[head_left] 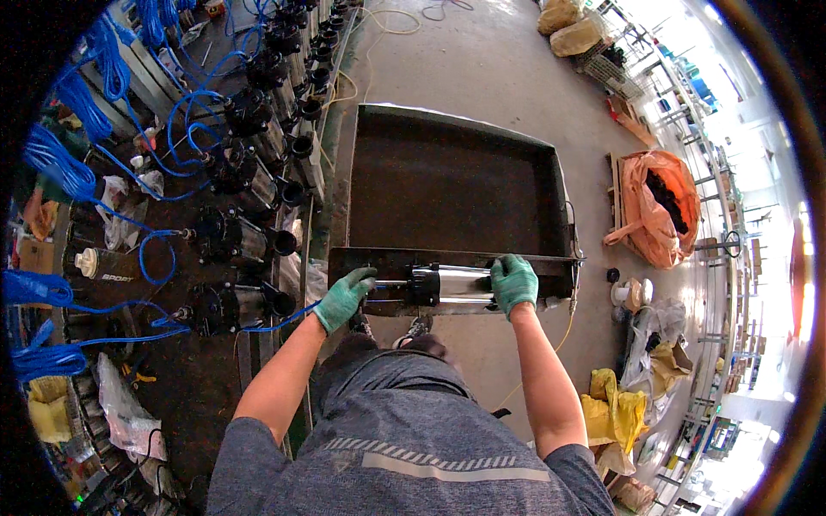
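Note:
A silver and black cylindrical pump (460, 285) lies sideways across the near end of a large dark metal tank (447, 256). My right hand (515, 282), in a green glove, is closed round the pump's silver right end. My left hand (346, 298), gloved the same way, closes on its left end, where thin metal rods show beyond the fingers. A blue cable (284, 325) runs leftward from beside my left hand. The grips' undersides are hidden. Whether the tank's brown interior holds liquid, I cannot tell.
Several similar pumps (231, 236) with blue cables stand in a row along the bench on the left. Right of the tank are an orange sack (658, 211), yellow bags (615, 408) and long shelving. A thin yellow hose (565, 334) trails by the tank's right side.

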Available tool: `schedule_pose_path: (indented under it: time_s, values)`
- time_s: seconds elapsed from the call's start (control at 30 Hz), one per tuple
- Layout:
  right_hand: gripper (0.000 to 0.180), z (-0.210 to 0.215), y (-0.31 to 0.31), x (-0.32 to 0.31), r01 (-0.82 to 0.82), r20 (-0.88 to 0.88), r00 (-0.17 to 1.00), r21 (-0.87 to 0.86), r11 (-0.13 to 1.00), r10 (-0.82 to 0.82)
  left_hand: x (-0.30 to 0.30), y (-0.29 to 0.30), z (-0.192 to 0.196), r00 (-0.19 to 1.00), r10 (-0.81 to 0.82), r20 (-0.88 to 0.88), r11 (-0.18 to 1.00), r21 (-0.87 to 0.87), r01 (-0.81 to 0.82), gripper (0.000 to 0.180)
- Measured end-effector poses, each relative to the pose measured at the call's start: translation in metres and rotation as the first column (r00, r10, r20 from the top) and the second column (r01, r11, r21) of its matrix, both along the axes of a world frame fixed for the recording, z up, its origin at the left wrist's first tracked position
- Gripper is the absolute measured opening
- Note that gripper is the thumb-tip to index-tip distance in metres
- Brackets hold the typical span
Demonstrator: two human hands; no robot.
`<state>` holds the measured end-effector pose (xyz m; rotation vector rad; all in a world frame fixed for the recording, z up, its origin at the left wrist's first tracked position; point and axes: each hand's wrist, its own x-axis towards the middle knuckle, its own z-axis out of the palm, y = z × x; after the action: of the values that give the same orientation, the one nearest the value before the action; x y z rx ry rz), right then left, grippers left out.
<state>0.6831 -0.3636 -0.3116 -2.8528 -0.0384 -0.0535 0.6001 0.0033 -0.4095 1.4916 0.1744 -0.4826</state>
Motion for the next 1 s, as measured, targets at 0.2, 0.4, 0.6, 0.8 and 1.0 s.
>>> schedule_pose_path:
  time_s: [0.2,0.4,0.6,0.8,1.0]
  values:
    - [0.024,0.002,0.003,0.000,0.009,0.008,1.000,-0.004,1.000,-0.009,-0.001,0.005,0.014,0.908,-0.296,0.298,0.785,0.617,0.053,0.051]
    - [0.021,0.005,-0.005,-0.004,0.020,0.047,0.999,-0.008,1.000,-0.020,0.002,-0.009,0.021,0.997,0.058,-0.053,0.962,-0.263,-0.070,0.034]
    - [0.020,0.005,0.006,-0.001,0.027,0.063,0.998,0.027,0.999,-0.028,0.014,0.011,0.008,0.967,-0.030,-0.254,0.947,-0.317,-0.053,0.046]
    - [0.021,0.002,-0.002,-0.001,0.023,0.042,0.999,0.000,1.000,-0.023,0.022,0.015,0.010,0.947,-0.322,-0.012,0.934,0.157,0.320,0.044]
    - [0.024,-0.007,0.000,0.002,0.011,0.008,1.000,0.016,1.000,-0.011,0.007,0.006,0.039,0.890,-0.427,0.158,0.534,0.839,0.107,0.036]
